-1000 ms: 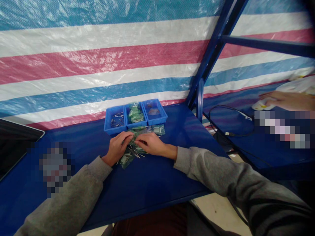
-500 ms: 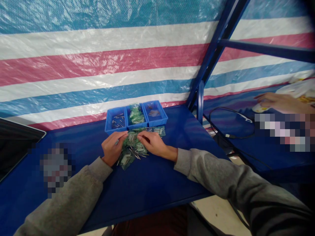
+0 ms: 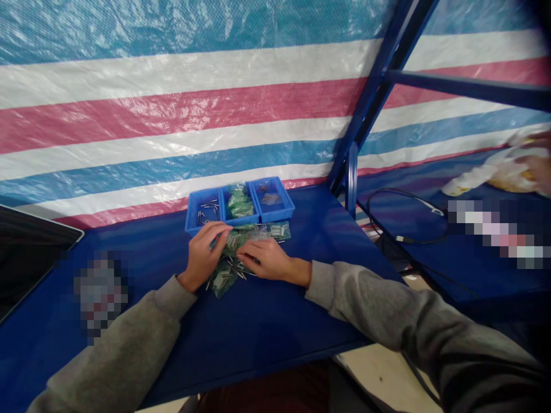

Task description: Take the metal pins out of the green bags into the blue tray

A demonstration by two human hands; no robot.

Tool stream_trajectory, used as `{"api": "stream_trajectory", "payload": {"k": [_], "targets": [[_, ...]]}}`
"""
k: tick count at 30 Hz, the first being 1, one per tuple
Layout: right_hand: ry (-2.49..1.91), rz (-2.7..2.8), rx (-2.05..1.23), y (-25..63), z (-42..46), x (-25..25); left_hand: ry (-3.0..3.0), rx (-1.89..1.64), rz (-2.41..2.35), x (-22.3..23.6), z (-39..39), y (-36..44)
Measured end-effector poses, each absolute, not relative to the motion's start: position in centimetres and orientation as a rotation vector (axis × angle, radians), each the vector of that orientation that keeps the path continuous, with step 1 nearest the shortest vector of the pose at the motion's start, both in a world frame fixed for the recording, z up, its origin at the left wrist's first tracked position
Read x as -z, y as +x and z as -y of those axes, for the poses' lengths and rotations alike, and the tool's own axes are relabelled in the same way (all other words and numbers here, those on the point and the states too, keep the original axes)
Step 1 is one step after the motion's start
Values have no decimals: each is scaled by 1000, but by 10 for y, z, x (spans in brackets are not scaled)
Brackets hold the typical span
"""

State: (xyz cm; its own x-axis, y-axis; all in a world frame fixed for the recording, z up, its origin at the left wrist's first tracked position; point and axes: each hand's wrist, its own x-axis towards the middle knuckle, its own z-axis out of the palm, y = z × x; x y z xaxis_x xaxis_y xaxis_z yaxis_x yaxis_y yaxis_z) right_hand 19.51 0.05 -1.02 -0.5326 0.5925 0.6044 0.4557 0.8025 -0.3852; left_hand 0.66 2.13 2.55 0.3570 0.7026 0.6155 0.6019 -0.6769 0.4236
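Observation:
A heap of small green plastic bags point(image 3: 232, 261) with loose metal pins lies on the blue table point(image 3: 258, 327), in front of three blue bins. My left hand point(image 3: 204, 257) rests on the heap's left side, fingers curled and pinched on a small bag. My right hand point(image 3: 267, 259) sits on the heap's right side, fingers bent and pressed down on the bags. The left bin point(image 3: 203, 213) holds metal pins, the middle bin point(image 3: 239, 203) holds green bags, and the right bin point(image 3: 272, 199) holds a few small items.
A striped tarpaulin point(image 3: 172, 115) hangs behind the table. A dark screen point(image 3: 26, 252) stands at the far left. A blue frame post point(image 3: 350, 172) separates a neighbouring table with a black cable point(image 3: 400, 221) and a plastic bag point(image 3: 495, 169), where another person's hand shows at the far right.
My left hand has moved up and right onto the heap near the bins. My right hand has drawn slightly back. The other person's hand has moved off to the right edge.

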Motion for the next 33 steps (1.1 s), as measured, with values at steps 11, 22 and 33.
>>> {"api": "stream_trajectory", "payload": {"k": [11,22,33], "targets": [[-766,2271,-319,195,-6,13,2437,-950,-1128,-14,-22,9],[-776,2373,-333,195,-6,9,2486,-893,-1118,-9,-25,8],[-839,2437,-251,195,-3,6,2416,-882,-1146,-11,-23,8]]}}
